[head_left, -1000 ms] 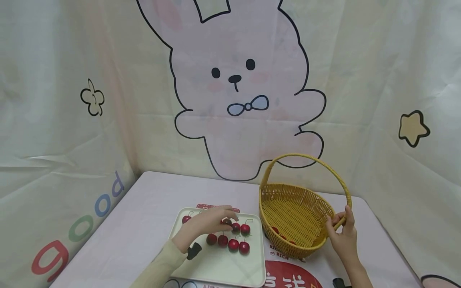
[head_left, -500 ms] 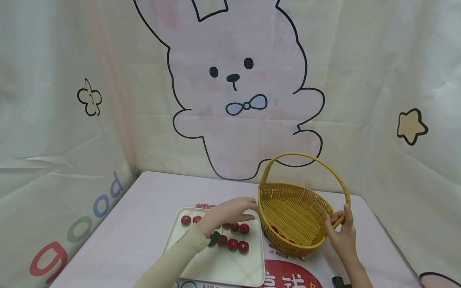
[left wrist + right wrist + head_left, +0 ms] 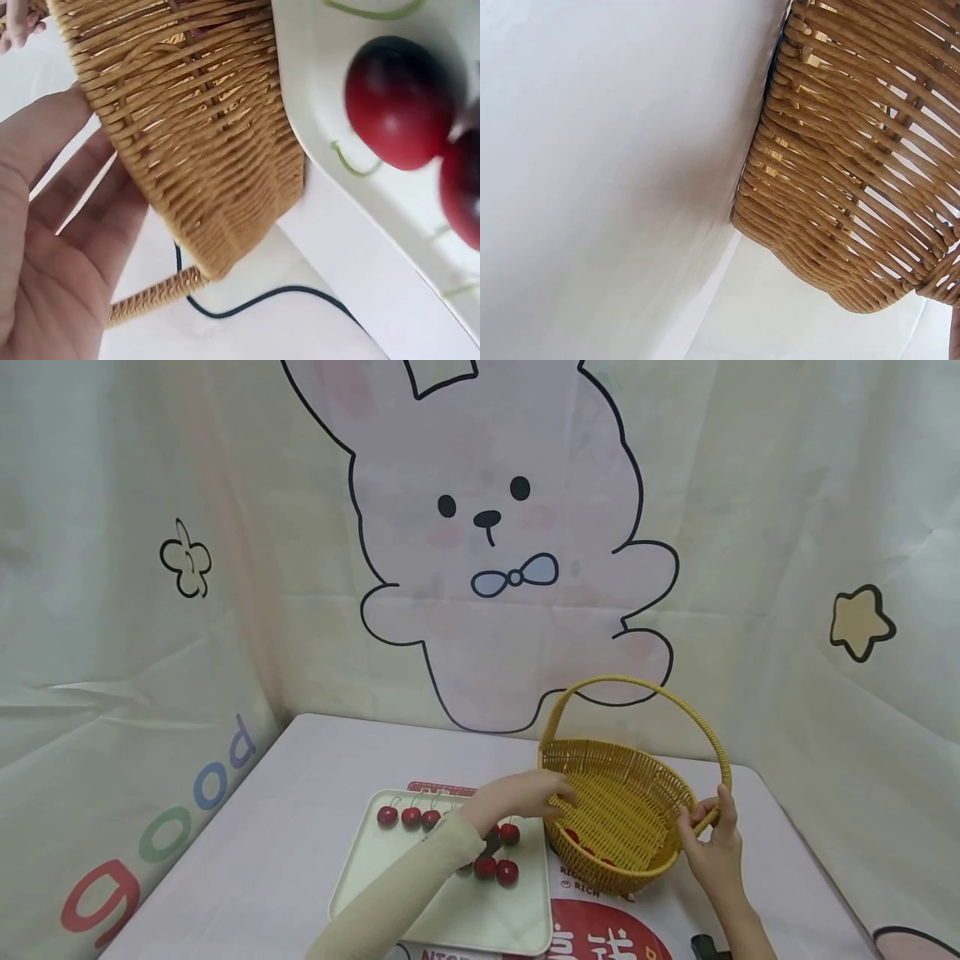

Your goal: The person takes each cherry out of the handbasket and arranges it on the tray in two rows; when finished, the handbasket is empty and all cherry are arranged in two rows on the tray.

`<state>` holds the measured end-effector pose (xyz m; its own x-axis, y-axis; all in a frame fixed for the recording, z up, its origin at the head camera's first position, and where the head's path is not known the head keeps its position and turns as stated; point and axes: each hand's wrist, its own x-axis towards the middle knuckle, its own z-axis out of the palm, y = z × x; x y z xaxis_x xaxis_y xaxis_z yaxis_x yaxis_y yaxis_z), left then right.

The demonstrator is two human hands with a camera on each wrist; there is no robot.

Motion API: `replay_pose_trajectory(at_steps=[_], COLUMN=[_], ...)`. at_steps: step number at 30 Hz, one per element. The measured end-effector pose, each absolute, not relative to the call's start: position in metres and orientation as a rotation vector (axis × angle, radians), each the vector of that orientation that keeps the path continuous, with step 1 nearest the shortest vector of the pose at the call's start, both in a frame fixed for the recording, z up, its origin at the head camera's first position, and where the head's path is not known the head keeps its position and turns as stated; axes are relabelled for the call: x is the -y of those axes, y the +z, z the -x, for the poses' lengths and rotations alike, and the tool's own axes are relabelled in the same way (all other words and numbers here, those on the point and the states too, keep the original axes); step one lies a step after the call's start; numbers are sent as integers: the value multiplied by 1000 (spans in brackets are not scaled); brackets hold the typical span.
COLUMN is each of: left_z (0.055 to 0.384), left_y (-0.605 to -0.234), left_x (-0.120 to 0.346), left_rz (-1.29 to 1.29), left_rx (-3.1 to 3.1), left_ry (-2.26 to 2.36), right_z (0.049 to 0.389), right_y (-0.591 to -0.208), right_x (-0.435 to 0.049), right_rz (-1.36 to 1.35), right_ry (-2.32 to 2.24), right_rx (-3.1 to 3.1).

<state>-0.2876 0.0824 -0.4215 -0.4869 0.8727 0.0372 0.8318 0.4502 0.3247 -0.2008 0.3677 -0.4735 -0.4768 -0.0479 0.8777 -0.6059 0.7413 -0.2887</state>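
Note:
My left hand (image 3: pixel 521 795) reaches over the left rim of a yellow woven basket (image 3: pixel 622 810), its fingers bent down inside. In the left wrist view the wicker wall hides the fingertips, so I cannot tell whether they hold anything. My right hand (image 3: pixel 716 852) grips the basket's right side, where the arched handle (image 3: pixel 701 727) meets the rim. A few red cherries (image 3: pixel 572 836) lie low inside the basket. On a white tray (image 3: pixel 480 931) beside it sit rows of dark red cherries (image 3: pixel 507 872) with green stems, some behind the left forearm.
The tray's right edge lies close against the basket on a white table (image 3: pixel 292 793). Red printed lettering (image 3: pixel 600 935) shows on the surface in front of the basket. A thin black cable (image 3: pixel 277 292) curves near the basket. A fabric backdrop (image 3: pixel 750 568) with a cartoon rabbit stands behind.
My left hand has moved right, from above the cherries on the tray, past the tray's edge and over the basket's rim. The right hand keeps its hold on the basket.

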Motion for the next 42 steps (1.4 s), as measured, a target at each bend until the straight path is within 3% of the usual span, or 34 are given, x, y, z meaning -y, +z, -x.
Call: replay_pose_trajectory(at_steps=[11,24,42], left_z=[302,290,288], left_y=[-432,-420,-423], left_x=[-113,-127,-128], left_rz=[-1314,-1043,-1006], left_rx=[-2432,-2442,-2395], left_ry=[453,297,304], right_z=[201,201,202], right_y=[-473,-472,-474], right_x=[-368,-370,-369], right_rz=[-489,-494,-495], right_ry=[738,736,745], right_rx=[1985,1980,1972])
